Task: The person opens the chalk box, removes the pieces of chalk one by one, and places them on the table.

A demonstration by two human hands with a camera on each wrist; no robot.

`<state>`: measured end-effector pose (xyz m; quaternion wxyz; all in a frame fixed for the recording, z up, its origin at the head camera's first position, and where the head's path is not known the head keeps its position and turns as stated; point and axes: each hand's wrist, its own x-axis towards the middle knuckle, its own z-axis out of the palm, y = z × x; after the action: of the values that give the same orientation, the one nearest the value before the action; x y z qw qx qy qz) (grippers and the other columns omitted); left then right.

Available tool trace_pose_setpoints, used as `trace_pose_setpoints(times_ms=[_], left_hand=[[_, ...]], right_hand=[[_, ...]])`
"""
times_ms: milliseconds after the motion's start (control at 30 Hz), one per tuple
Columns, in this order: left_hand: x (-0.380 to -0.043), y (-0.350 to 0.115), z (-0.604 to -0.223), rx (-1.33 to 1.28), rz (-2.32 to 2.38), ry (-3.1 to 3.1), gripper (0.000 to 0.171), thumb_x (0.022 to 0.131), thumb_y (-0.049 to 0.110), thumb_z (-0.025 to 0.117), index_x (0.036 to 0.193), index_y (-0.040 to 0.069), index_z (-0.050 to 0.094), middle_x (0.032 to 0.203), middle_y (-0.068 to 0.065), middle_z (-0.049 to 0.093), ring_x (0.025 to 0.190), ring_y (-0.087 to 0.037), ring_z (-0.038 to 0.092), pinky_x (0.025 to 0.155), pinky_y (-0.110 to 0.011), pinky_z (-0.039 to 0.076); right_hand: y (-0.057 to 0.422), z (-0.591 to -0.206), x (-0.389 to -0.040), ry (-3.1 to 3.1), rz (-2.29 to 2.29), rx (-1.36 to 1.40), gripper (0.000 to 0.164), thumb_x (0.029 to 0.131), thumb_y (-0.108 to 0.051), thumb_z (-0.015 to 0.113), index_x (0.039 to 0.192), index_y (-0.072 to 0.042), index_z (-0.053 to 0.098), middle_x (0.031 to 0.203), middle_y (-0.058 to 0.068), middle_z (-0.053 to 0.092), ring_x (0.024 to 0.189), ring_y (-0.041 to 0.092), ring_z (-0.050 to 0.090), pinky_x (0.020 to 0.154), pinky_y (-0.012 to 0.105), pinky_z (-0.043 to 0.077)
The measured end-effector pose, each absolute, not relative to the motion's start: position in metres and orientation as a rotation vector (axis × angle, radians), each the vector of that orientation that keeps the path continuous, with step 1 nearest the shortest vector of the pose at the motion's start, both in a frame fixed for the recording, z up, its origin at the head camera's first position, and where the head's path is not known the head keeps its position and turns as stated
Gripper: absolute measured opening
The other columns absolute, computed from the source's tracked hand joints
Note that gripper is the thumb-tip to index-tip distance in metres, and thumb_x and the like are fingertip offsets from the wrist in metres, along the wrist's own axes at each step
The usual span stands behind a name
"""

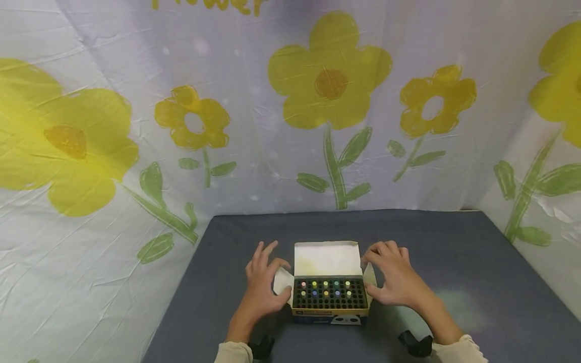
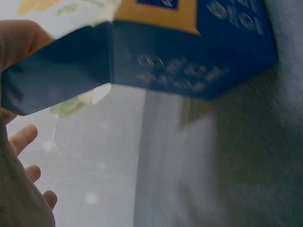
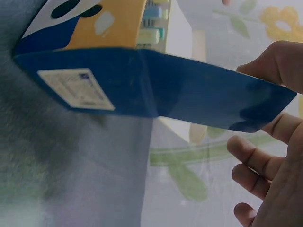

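A blue and yellow cardboard box (image 1: 313,318) with a panda's face on its front stands open on the table, its white-lined lid (image 1: 326,256) raised at the back. Inside, a black holder (image 1: 329,304) full of round holes carries two rows of small sticks with coloured ends (image 1: 326,285). My left hand (image 1: 259,292) holds the left side flap (image 2: 61,71) between thumb and forefinger, other fingers spread. On the other side, my right hand (image 1: 394,275) grips the right side flap (image 3: 213,94) the same way. Both flaps stick outward from the box.
The dark grey table (image 1: 245,232) reaches back to a white cloth backdrop (image 1: 254,116) with yellow flowers painted on it. More of this cloth hangs at both sides. Black straps (image 1: 415,345) sit at the wrists beside the light sleeves (image 1: 460,350).
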<state>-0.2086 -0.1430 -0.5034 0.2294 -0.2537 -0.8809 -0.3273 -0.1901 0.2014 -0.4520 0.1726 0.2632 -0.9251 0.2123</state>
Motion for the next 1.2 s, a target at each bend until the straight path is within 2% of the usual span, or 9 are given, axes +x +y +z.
trace_pose_setpoints(times_ms=[233, 567, 900, 1033, 1200], left_hand=[[-0.202, -0.158, -0.518, -0.584, -0.865, -2.477, 0.019, 0.079, 0.026, 0.074, 0.097, 0.029, 0.069, 0.158, -0.015, 0.043, 0.152, -0.049, 0.018, 0.103, -0.076, 0.019], [-0.195, -0.160, -0.540, -0.495, -0.975, -2.517, 0.019, 0.083, 0.027, 0.075, 0.101, 0.029, 0.070, 0.156, -0.017, 0.045, 0.149, -0.054, 0.022, 0.100, -0.078, 0.020], [-0.190, -0.149, -0.553, -0.470, -1.017, -2.581, 0.015, 0.091, 0.027, 0.072, 0.106, 0.031, 0.069, 0.158, -0.016, 0.043, 0.147, -0.057, 0.024, 0.099, -0.081, 0.023], [-0.189, -0.143, -0.555, -0.457, -1.110, -2.626, 0.021, 0.092, 0.020, 0.069, 0.107, 0.035, 0.066, 0.160, -0.013, 0.041, 0.150, -0.052, 0.020, 0.102, -0.080, 0.020], [-0.186, -0.136, -0.556, -0.433, -1.223, -2.659, 0.029, 0.092, 0.012, 0.064, 0.109, 0.035, 0.063, 0.163, -0.011, 0.037, 0.154, -0.048, 0.015, 0.106, -0.078, 0.015]], right_hand=[[0.216, -0.465, -0.179, -2.656, 0.647, 0.649, 0.023, 0.077, -0.024, 0.081, 0.094, -0.029, 0.067, 0.112, 0.000, 0.060, 0.108, 0.029, 0.045, 0.081, 0.046, 0.022], [0.229, -0.490, -0.171, -2.698, 0.742, 0.537, 0.027, 0.078, -0.025, 0.082, 0.097, -0.035, 0.066, 0.114, -0.002, 0.062, 0.112, 0.033, 0.047, 0.082, 0.045, 0.022], [0.222, -0.516, -0.170, -2.639, 0.814, 0.570, 0.031, 0.078, -0.022, 0.083, 0.104, -0.032, 0.069, 0.113, -0.001, 0.062, 0.106, 0.029, 0.047, 0.078, 0.042, 0.021], [0.216, -0.521, -0.169, -2.627, 0.849, 0.533, 0.032, 0.077, -0.021, 0.083, 0.105, -0.031, 0.071, 0.112, -0.003, 0.062, 0.104, 0.025, 0.046, 0.077, 0.041, 0.020], [0.210, -0.526, -0.170, -2.597, 0.877, 0.517, 0.034, 0.074, -0.016, 0.082, 0.105, -0.023, 0.072, 0.109, -0.003, 0.062, 0.102, 0.024, 0.046, 0.076, 0.040, 0.020]])
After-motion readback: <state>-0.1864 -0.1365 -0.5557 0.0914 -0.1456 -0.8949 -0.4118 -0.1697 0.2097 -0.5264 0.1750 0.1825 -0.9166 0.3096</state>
